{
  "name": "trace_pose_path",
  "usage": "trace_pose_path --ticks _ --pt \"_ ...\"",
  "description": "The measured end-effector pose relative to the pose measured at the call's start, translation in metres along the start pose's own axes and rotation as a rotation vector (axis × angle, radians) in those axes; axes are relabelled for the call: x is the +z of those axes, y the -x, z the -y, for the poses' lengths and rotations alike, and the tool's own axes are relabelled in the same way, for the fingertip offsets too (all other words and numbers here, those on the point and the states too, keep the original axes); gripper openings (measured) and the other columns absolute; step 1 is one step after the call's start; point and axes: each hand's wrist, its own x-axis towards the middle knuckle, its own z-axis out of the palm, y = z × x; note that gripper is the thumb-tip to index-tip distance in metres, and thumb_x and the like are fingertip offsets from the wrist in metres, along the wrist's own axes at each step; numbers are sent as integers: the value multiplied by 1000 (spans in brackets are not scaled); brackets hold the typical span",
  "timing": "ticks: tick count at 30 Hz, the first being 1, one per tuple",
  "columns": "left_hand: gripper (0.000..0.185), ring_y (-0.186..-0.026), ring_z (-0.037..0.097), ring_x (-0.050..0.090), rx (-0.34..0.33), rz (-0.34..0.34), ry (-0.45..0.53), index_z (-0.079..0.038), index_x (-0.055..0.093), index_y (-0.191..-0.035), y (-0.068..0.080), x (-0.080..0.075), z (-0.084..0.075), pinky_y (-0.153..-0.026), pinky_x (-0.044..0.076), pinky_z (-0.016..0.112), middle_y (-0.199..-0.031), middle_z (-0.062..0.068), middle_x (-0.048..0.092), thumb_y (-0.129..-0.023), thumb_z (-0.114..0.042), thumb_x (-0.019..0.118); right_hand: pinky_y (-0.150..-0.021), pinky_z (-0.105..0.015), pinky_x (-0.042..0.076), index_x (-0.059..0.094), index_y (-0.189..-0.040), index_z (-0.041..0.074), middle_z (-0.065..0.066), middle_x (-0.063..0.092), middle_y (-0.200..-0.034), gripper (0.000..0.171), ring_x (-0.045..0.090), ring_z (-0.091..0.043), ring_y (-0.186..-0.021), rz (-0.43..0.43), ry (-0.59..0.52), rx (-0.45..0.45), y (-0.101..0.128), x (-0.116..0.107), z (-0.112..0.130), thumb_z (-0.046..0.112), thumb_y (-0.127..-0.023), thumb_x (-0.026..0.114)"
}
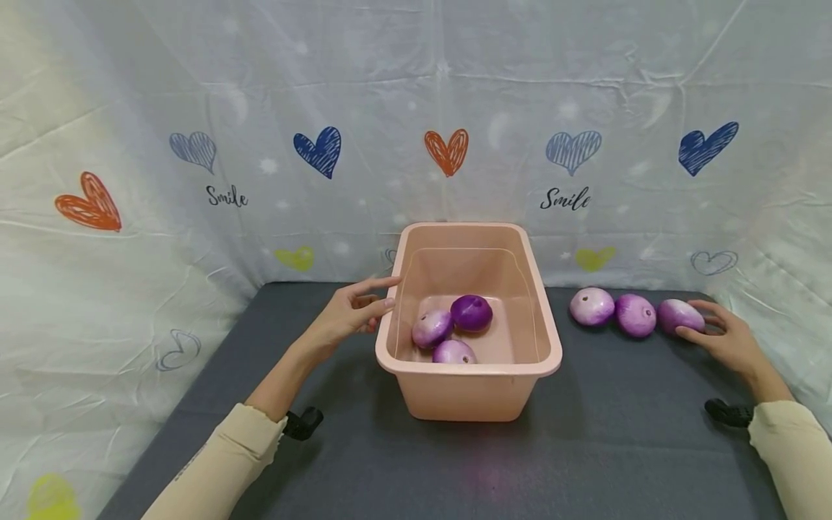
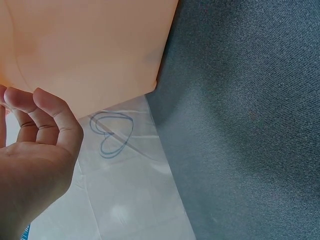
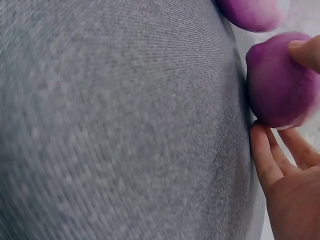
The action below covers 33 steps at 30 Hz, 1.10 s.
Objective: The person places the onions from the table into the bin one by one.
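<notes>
left hand: left hand (image 1: 347, 314) is resting at the pink tub (image 1: 542, 339) wall, 9 o'clock side, fingers loosely bent, touching the rim, holding nothing; left wrist view is showing the fingertips (image 2: 20, 100) against the tub side.
right hand: right hand (image 1: 718, 338) is closing fingers and thumb around the rightmost onion (image 1: 679, 315), 3 o'clock of the tub, on the counter (image 1: 617, 433).
step: looks like the grasp is just forming, onion sitting on the counter, not lifted.
next move: probably calling for a firmer wrap, then a lift clear over the tub rim.
around: two more onions (image 1: 614, 310) lying in a row just beside the gripped one; three onions in tub (image 1: 451, 328).
in the way: neighbouring onion touching or nearly so, could get nudged; tub wall is tall.
backdrop: heart-print cloth (image 1: 448, 152) behind.
</notes>
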Motion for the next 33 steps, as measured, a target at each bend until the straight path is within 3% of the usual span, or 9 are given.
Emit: trace_pose_path --ticks 7,11,15,18,27,33 --pt "49 -75 23 54 -7 -7 -5 -26 59 -146 0 1 -1 -74 53 36 -102 17 65 -99 -33 71 -69 -13 42 55 -140 19 -30 45 -135 49 43 5 -98 7 -16 22 6 -4 1 24 -96 75" --pt "50 -75 21 54 -4 -4 -7 -24 59 -146 1 1 -1 -73 52 35 -99 15 64 -99 -33 71 -70 -12 42 55 -140 24 -17 49 -133 49 43 4 -99 -6 -32 23 9 -7 2 24 -96 75" --pt "50 -76 22 54 1 -5 -10 -24 59 -146 0 1 0 -73 52 35 -98 15 64 -99 -32 71 -71 -12 44 55 -140 28 11 49 -125 48 44 8 -98 -13 -89 7 13 -10 4 20 -97 74" --pt "49 -75 22 53 0 -6 -11 -25 59 -146 0 1 0 -72 52 34 -97 15 64 -99 -32 71 -71 -12 44 54 -141 31 20 44 -123 49 45 9 -99 -4 -120 10 16 -12 5 19 -98 72" --pt "50 -77 24 53 9 -5 -13 -22 58 -148 0 0 0 -74 52 35 -102 15 65 -100 -31 69 -73 -11 44 52 -147 28 13 41 -135 52 48 11 -102 14 -185 -12 22 -15 23 17 -99 70" --pt "51 -75 21 53 1 -9 -3 -22 59 -147 -1 1 0 -72 51 34 -96 14 64 -99 -31 71 -75 -13 47 51 -146 25 18 46 -127 51 51 10 -105 55 -229 -20 23 -11 41 12 -100 68"
